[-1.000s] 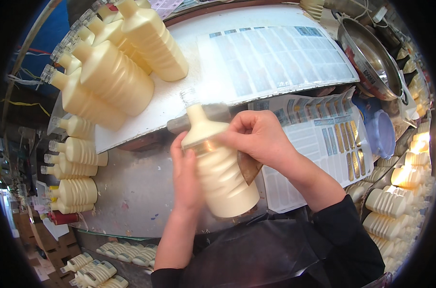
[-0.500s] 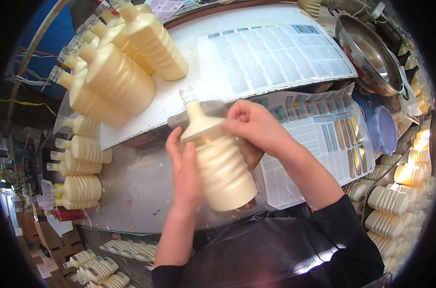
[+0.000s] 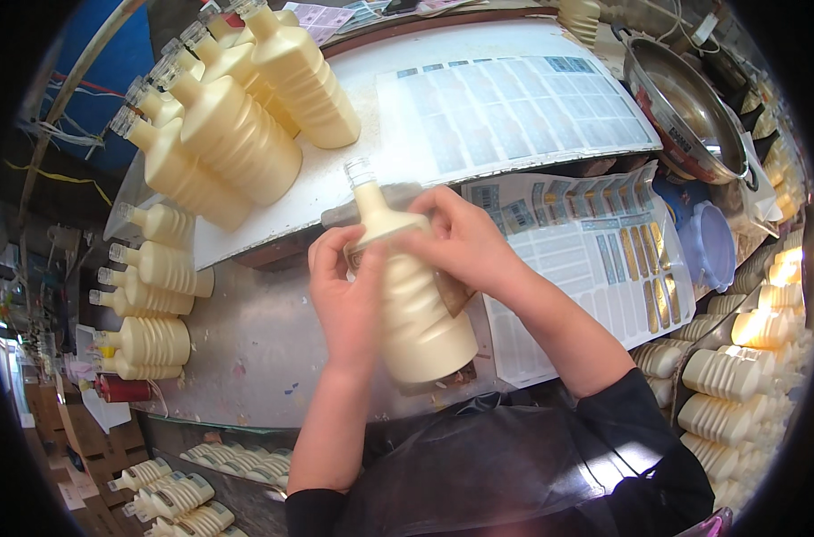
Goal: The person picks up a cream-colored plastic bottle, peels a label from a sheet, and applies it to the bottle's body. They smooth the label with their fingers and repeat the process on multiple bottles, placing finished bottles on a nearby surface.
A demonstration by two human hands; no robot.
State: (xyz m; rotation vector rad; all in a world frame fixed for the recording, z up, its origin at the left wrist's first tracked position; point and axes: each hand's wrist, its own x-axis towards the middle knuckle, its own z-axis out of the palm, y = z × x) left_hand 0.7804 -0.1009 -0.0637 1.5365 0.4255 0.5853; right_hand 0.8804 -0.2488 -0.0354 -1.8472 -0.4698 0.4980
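Cream ribbed bottle (image 3: 425, 336) lies at centre, neck toward eleven o'clock; left hand (image 3: 346, 291) and right hand (image 3: 465, 242) touch its shoulder from ten and one, fingers bent; whether gripping, I cannot tell.

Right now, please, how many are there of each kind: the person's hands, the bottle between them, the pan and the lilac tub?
Left hand and right hand: 2
Bottle between them: 1
Pan: 1
Lilac tub: 1
Total: 5
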